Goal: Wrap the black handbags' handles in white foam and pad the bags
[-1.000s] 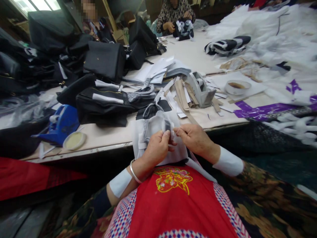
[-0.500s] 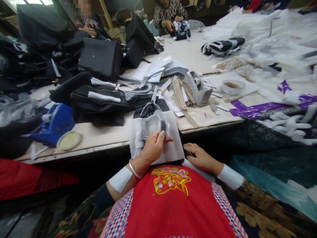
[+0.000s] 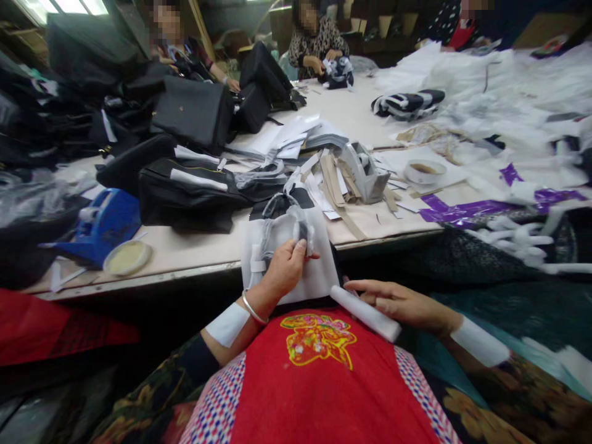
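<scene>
My left hand (image 3: 287,265) pinches a small dark piece wrapped in clear film against a white fabric sheet (image 3: 319,274) that hangs from the table edge into my lap. My right hand (image 3: 400,303) rests low at the right, its fingers lying along a rolled white strip (image 3: 365,313) above my red apron (image 3: 324,382). A black bag piece (image 3: 282,206) lies on the table just above the white sheet.
The table (image 3: 194,253) holds a black handbag (image 3: 194,194), a blue tape dispenser (image 3: 104,228), a round lid (image 3: 126,257), a grey dispenser (image 3: 367,169) among paper strips, a bowl (image 3: 423,171) and purple tape (image 3: 462,213). Other people work at the far side.
My right hand left the pinch beside my left hand, dropped to my lap and moved right, now with a rolled white strip under its fingers. My left hand has stayed on the wrapped piece.
</scene>
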Demonstrator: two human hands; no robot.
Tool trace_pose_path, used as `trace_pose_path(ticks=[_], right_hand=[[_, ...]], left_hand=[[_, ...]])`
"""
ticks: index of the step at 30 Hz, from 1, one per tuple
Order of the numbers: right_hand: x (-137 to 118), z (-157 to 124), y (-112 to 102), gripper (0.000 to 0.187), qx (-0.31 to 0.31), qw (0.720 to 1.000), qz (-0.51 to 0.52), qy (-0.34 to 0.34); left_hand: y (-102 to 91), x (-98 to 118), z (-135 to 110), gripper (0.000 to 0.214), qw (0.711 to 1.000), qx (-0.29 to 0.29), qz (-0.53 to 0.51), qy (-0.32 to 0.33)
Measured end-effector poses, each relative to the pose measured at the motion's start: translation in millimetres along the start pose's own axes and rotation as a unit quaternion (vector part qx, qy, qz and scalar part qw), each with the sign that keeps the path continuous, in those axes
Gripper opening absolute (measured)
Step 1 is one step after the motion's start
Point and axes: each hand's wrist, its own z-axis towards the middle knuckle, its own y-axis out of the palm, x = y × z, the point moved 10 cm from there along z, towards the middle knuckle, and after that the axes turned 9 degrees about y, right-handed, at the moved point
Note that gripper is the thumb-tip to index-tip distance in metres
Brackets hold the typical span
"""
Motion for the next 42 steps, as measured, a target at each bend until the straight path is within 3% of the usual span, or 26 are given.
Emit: trace_pose_path(ticks=[3, 6, 9, 11, 13, 15, 18, 22, 28, 34, 38, 42], right_hand=[[-26.0, 16.0, 17.1, 0.070, -0.040, 0.998, 0.043, -0.025], [-43.3, 38.0, 19.3, 0.054, 0.059, 0.993, -0.087, -0.051], [-62.7, 46.2, 19.0, 0.042, 0.192, 0.932, -0.286, -0.110], [-69.7, 48.6, 27.9, 0.024, 0.214, 0.882, -0.392, -0.150], [-71.3, 50.4, 30.3, 0.012, 0.225, 0.860, -0.424, -0.175], [-70.6, 51.2, 17.6, 0.021, 0.264, 0.875, -0.367, -0.175], [-61.9, 57.3, -2.5, 0.030, 0.291, 0.924, -0.203, -0.146], [-55.3, 73.8, 3.4, 0.040, 0.227, 0.965, -0.056, -0.120], [-49.2, 86.0, 17.3, 0.040, 0.151, 0.983, 0.061, -0.089], [-45.3, 89.2, 20.6, 0.042, 0.135, 0.987, 0.071, -0.059], [-45.2, 89.6, 16.9, 0.048, 0.177, 0.983, 0.000, -0.047], [-36.2, 90.1, 9.9, 0.051, 0.211, 0.977, 0.007, -0.020]], left_hand=[[2.0, 4.8, -2.2, 0.040, 1.000, 0.001, 0.031, 0.003], [5.4, 0.6, -9.4, 0.037, 0.999, -0.004, 0.048, -0.020], [8.7, -6.5, -16.2, 0.037, 0.997, -0.008, 0.066, -0.037], [10.2, -7.7, -18.4, 0.037, 0.996, -0.008, 0.085, -0.032], [10.0, -3.4, -18.6, 0.036, 0.991, -0.004, 0.132, -0.007], [9.4, 3.4, -18.4, 0.034, 0.982, 0.002, 0.190, 0.022], [8.3, 9.3, -19.2, 0.027, 0.973, 0.018, 0.226, 0.045], [9.3, 13.6, -20.8, 0.026, 0.960, 0.017, 0.268, 0.079], [8.7, 11.9, -27.0, 0.033, 0.960, -0.015, 0.263, 0.095], [4.0, 10.8, -32.8, 0.042, 0.978, -0.038, 0.189, 0.080], [6.9, 12.9, -33.5, 0.043, 0.982, -0.069, 0.163, 0.065], [6.9, 8.8, -34.1, 0.040, 0.989, -0.061, 0.132, 0.025]])
